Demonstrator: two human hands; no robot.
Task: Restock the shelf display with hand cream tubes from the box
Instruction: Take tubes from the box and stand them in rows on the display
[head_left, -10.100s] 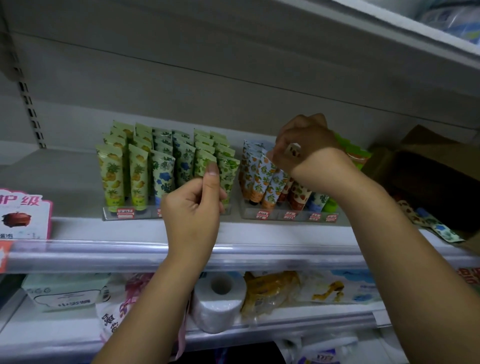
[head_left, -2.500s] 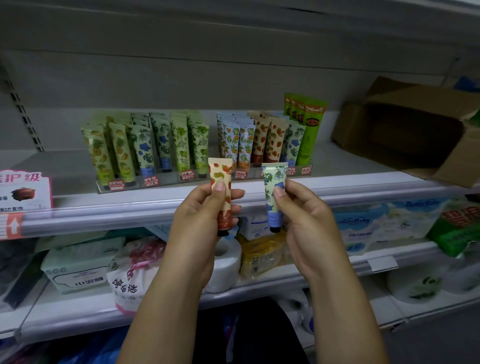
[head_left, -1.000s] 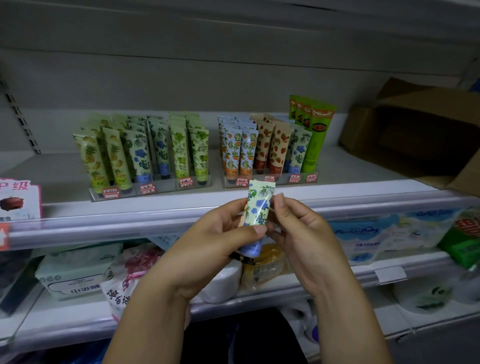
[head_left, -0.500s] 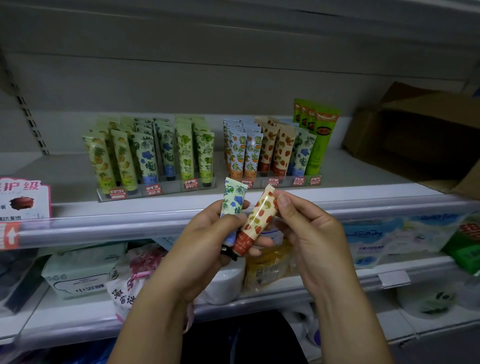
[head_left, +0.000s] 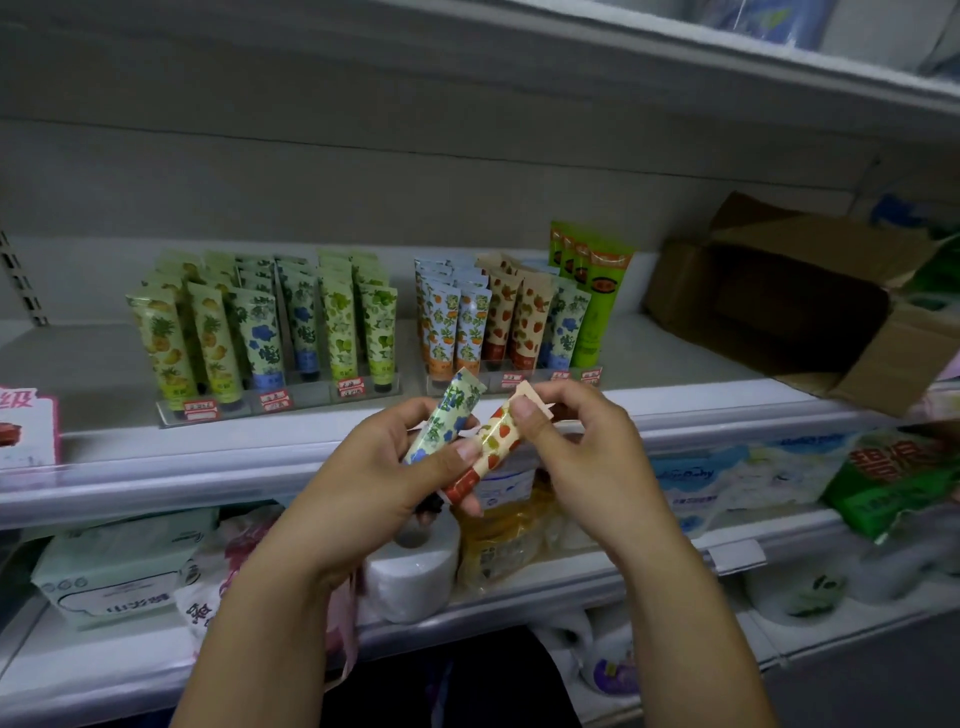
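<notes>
Hand cream tubes, two of them, sit in the person's grasp in front of the shelf edge. The left hand (head_left: 374, 478) is closed around a blue-flower tube (head_left: 445, 415), thumb also pressing the strawberry tube (head_left: 491, 441) just right of it; the right hand (head_left: 587, 457) pinches that strawberry tube's crimped top. Beyond the left hand, a clear display tray (head_left: 291, 402) holds upright rows of pineapple, blue-flower and green-fruit tubes. Beyond the right hand, a second tray (head_left: 514, 382) holds orange, strawberry, blue-flower and plain green tubes. Far right of the right hand, a cardboard box (head_left: 779, 306) lies on its side, opening toward the camera, its interior too dark to read.
</notes>
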